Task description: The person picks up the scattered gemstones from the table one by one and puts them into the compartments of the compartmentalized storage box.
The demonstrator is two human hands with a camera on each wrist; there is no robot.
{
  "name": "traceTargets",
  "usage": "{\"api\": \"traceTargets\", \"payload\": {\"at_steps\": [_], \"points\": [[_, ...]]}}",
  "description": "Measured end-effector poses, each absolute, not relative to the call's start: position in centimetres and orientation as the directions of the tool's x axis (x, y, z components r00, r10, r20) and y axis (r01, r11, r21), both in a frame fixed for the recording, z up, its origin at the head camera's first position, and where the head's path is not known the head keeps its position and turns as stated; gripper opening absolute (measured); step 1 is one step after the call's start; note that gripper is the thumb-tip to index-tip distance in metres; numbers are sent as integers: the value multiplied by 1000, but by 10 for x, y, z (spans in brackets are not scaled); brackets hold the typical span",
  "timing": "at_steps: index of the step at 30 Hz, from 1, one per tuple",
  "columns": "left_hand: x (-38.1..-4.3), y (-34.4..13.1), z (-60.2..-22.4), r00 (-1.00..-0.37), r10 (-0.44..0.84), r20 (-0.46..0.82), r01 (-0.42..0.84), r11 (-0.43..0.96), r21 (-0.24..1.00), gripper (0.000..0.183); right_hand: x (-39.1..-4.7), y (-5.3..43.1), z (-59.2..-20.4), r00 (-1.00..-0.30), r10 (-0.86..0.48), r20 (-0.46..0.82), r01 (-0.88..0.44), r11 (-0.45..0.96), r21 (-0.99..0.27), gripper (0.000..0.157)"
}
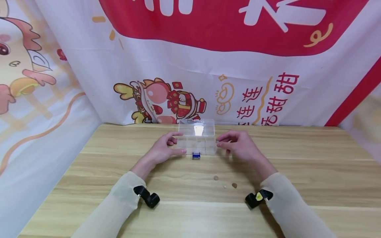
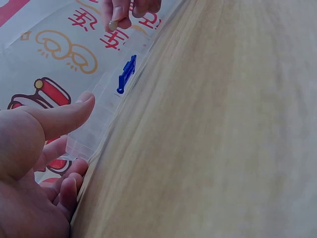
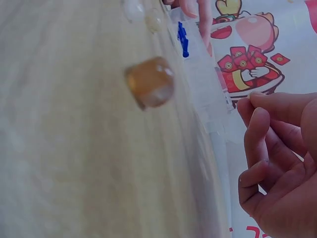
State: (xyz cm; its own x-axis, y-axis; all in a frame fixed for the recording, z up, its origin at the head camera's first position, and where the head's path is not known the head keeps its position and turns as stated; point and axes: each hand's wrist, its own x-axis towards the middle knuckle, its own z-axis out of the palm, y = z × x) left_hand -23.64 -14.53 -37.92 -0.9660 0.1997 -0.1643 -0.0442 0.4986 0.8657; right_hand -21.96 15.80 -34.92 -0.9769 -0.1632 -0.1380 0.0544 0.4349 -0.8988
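A clear plastic compartment box (image 1: 196, 148) stands on the table with its clear lid (image 1: 189, 129) raised at the back and a blue latch (image 1: 196, 155) at its front. My left hand (image 1: 163, 147) holds the box's left end, thumb at the front corner and fingers toward the back. At the right end, my right hand (image 1: 238, 143) pinches a small pale yellowish stone (image 2: 113, 25) between thumb and index finger. Nearer me on the table lie an orange-brown stone (image 1: 234, 185), a whitish stone (image 1: 224, 186) and a tan stone (image 1: 215, 178).
The wooden table (image 1: 184, 218) meets a printed cloth (image 1: 166, 59) hanging right behind the box. More cloth (image 1: 44, 132) hangs along the left side. A black wrist camera sits on each sleeve.
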Motion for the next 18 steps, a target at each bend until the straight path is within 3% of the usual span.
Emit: {"api": "traceTargets", "payload": {"at_steps": [18], "points": [[-236,-146,-378,-966,205,-160,-38,500,865,73,-218,148,-355,-982,-160,-104,8,510,-860,15]]}}
